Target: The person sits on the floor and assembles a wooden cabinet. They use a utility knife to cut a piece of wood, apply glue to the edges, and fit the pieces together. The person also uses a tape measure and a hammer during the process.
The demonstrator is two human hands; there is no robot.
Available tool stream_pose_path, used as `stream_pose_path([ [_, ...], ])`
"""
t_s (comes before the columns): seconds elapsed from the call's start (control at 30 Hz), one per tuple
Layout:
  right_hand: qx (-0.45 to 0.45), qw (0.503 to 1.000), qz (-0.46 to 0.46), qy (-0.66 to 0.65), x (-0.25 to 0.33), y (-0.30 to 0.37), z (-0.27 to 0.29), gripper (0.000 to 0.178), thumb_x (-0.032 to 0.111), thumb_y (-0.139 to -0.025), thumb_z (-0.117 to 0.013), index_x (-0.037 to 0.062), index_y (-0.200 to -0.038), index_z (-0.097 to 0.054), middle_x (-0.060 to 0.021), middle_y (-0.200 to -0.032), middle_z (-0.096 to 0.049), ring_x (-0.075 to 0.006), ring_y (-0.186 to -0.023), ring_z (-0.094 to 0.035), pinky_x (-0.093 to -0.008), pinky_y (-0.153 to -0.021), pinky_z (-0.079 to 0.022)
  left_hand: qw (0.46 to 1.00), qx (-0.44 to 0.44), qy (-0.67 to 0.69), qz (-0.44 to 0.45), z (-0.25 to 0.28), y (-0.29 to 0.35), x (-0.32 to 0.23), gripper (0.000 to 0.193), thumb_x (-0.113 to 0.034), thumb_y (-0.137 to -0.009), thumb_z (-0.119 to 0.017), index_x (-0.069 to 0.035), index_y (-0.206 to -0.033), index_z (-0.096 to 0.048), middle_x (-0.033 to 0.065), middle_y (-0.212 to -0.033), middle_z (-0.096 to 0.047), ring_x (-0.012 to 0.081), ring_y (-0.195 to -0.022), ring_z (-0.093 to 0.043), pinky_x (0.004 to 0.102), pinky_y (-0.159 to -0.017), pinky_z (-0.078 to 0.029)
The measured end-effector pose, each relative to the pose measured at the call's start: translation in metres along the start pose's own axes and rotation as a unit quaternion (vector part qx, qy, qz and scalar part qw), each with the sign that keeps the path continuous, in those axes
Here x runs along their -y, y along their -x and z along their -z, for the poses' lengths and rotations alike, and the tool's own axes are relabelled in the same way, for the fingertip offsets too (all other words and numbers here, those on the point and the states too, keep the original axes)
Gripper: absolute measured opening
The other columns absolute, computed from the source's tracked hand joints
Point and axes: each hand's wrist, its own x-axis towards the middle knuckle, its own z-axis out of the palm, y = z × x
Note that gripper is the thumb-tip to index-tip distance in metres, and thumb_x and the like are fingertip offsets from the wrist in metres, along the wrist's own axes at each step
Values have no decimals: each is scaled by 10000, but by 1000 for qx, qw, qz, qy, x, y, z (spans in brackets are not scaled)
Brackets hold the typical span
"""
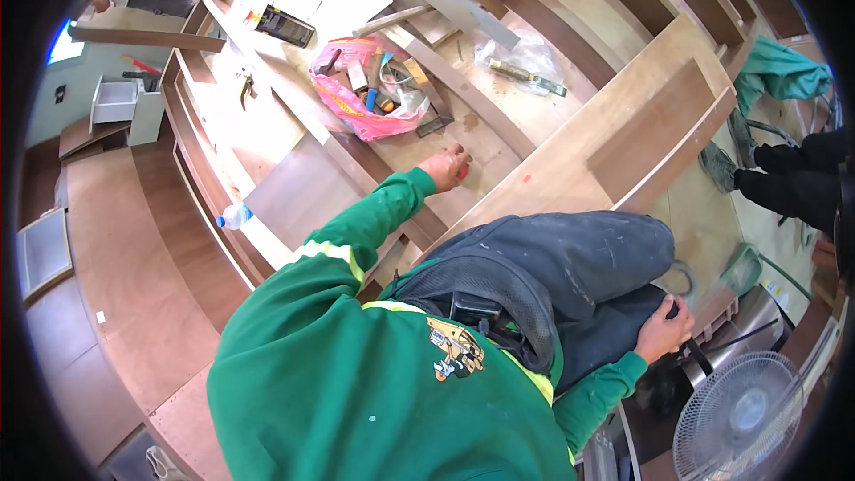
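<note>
Upper centre of the frame: tools (371, 98) in a bag (378, 131). The left hand (444, 167) is just below and right of it; pliers (247, 89) lie to the bag's left, a canister (285, 27) above them. A bottle (235, 216) lies at centre left. At lower right, a fan (750, 410) stands below and right of the right hand (663, 330).

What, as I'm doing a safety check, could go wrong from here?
1. The pink plastic bag gapes open near the left hand, with loose tools poking up; a hard edge might nick the fingers on a reach into it.
2. The small red object at the left hand could slip and drop beside the wooden rail.
3. The clear bottle lies on its side; it might roll, or leak if poorly closed.
</note>
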Motion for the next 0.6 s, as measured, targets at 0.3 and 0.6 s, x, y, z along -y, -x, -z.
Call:
stream_pose_path([
  [0.3, 45, 997, -52, 44, 1, -17, 1, 400, 484, -954, -576, 180, -1189, -687, -70, -1272, -589, -345, -1200, -510, -610, -936, -413, 910, -160, -273, 268, 135, 29, 100, 358, -265, -972, -479, -3, -1107, -681, 146, -1086, -687, 365, -982, -680, 512, -852, -542],
  [0.6, 41, 994, -85, 46, -16, -9, 6, 415, 497, -956, -565, 173, -1188, -683, -68, -1284, -590, -353, -1217, -505, -624, -929, -420, 860, 222, -250, 386, 194, 43, 61, 580, -530, -948, -509, -38, -1183, -707, 232, -1229, -666, 381, -1165, -638, 460, -999, -502],
])
